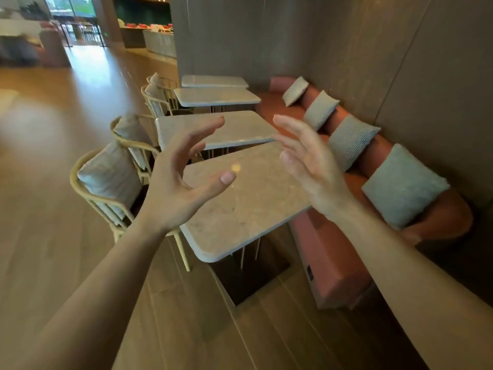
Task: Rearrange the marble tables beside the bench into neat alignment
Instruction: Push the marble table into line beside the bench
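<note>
Several grey marble tables stand in a row beside a long red bench (330, 263). The nearest marble table (248, 204) is turned askew, its far corner tucked under the edge of the second table (240, 129). Two more tables (216, 96) (213, 80) line up straight behind. My left hand (181, 182) hovers above the nearest table's left side with fingers spread and curled, holding nothing. My right hand (306, 158) is raised over the table's right side, fingers apart, also holding nothing. Neither hand touches the table.
Pale wooden chairs with grey cushions (106, 180) (133, 134) (157, 97) line the tables' left side. Grey pillows (402, 185) (352, 140) lean along the bench against a dark wall (400, 62). Wooden floor (53, 209) stretches to the left and toward me.
</note>
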Tool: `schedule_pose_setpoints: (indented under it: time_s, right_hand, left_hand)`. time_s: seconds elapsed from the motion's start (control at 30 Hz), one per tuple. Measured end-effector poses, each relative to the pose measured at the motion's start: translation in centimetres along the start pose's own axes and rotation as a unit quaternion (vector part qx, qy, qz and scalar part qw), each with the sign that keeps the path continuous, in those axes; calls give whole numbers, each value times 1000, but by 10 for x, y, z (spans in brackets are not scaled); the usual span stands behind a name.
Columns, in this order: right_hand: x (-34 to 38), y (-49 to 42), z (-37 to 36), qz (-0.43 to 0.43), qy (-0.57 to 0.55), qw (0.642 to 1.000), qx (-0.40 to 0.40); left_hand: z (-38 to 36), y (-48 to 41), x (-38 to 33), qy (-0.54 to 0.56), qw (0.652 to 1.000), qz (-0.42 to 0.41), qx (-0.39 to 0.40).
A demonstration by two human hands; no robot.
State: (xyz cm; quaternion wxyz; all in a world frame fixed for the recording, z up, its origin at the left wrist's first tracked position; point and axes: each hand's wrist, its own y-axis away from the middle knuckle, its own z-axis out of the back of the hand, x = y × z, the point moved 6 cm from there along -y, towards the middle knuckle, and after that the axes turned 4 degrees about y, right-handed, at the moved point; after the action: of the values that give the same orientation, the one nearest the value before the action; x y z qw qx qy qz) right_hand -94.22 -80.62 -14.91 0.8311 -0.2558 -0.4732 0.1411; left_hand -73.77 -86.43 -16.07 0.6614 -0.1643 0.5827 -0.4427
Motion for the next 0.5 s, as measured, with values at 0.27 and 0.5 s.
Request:
schedule_pose_setpoints:
  time_s: [0.27, 0.5]
  right_hand:
    - [-220, -23, -51, -72, -14, 997, 27]
    - [-364, 17, -100, -114, 17, 991, 71]
  left_hand:
    - [-79, 25, 192, -44, 994, 100, 2]
    - [-131, 101, 313, -124, 975, 185, -7]
